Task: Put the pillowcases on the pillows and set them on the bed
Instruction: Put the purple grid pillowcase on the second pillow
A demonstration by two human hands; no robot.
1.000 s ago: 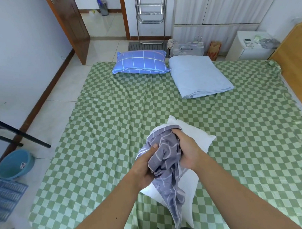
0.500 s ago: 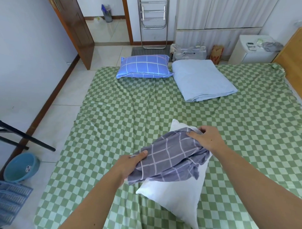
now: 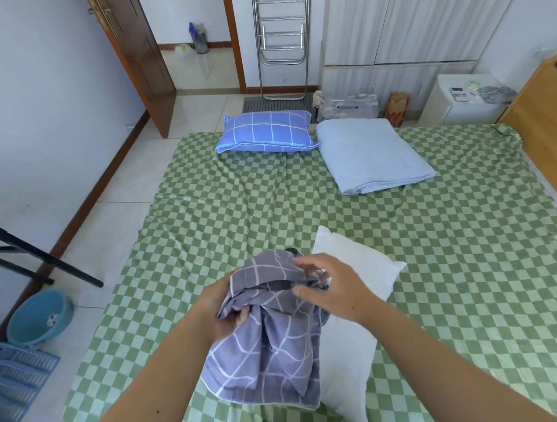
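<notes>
Here both the left hand (image 3: 225, 310) and right hand (image 3: 333, 291) grip the grey pillowcase (image 3: 269, 347) above the white pillow (image 3: 352, 271).

Pale walls (image 3: 39, 93) and a glossy tiled floor (image 3: 118, 191) are seen. A brown wooden door (image 3: 133, 58) stands open. A metal folding rack (image 3: 282, 43) is leaned by the doorway, beside white wardrobe doors (image 3: 422, 22). A blue basin (image 3: 37, 317) is set on the floor.

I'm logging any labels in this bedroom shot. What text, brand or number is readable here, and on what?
No text can be read.
Sticker on the blue basin: too small and blurred.
Print on the brown paper bag: a red mark, not legible.
Remote on the white cabinet: buttons too small to read.
</notes>
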